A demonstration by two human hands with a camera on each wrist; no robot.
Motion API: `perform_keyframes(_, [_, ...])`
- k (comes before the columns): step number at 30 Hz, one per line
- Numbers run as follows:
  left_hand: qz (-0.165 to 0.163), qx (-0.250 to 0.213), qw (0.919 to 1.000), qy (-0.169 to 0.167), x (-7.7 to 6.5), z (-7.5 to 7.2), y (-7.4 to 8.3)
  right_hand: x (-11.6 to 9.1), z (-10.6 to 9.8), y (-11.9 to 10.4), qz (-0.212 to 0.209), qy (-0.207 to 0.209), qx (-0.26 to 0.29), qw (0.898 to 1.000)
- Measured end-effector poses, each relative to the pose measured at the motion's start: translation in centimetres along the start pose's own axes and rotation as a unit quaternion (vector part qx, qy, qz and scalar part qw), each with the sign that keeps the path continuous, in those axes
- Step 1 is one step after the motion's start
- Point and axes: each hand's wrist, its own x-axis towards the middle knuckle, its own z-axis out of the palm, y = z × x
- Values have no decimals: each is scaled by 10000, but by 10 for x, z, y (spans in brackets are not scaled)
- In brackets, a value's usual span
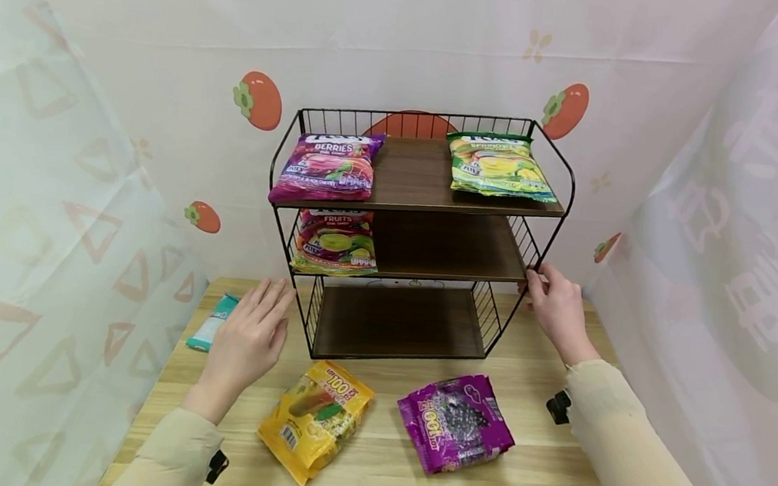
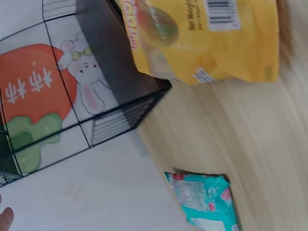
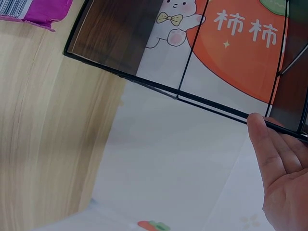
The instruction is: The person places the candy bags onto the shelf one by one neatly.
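A three-tier black wire shelf rack (image 1: pixel 403 320) with dark brown boards stands against the backdrop. At its right side, my right hand (image 1: pixel 557 308) grips the frame around middle-tier height. From the right wrist view, the thumb of the right hand (image 3: pixel 286 178) lies against the black bar, with other fingers behind it. On the opposite side, my left hand (image 1: pixel 255 332) is held with fingers extended, fingertips close to the left front upright, holding nothing. A purple berries candy bag (image 1: pixel 331 167) and a green candy bag (image 1: pixel 500 166) lie on the top tier; a fruits candy bag (image 1: pixel 336 242) sits at middle-tier left.
On the wooden table (image 1: pixel 368 480), a yellow candy bag (image 1: pixel 318 420) and a purple candy bag (image 1: pixel 458 424) lie before the rack. A teal packet (image 1: pixel 213 323) is at the left, partly behind the left hand. Fabric walls (image 1: pixel 69 246) enclose the table.
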Motion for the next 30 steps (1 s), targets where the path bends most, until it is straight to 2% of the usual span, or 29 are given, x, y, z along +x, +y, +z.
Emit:
perform_keyframes(6, [-283,150,9992,-237,-13,3,-13,0,1,0,-39,9,29,10000])
perform_keyframes(14, [-600,157,9974,-360,-27,9,-27,0,2,2,-32,45,53,10000])
perform_keyframes(19, [-729,205,9957,-529,-31,9,-33,0,2,2,-26,44,58,10000])
perform_keyframes(26, [-805,216,9953,-499,-35,10,-37,0,2,2,14,16,2,10000])
perform_keyframes(30, [-912,234,9937,-599,-37,10,-38,0,2,2,21,43,-11,10000])
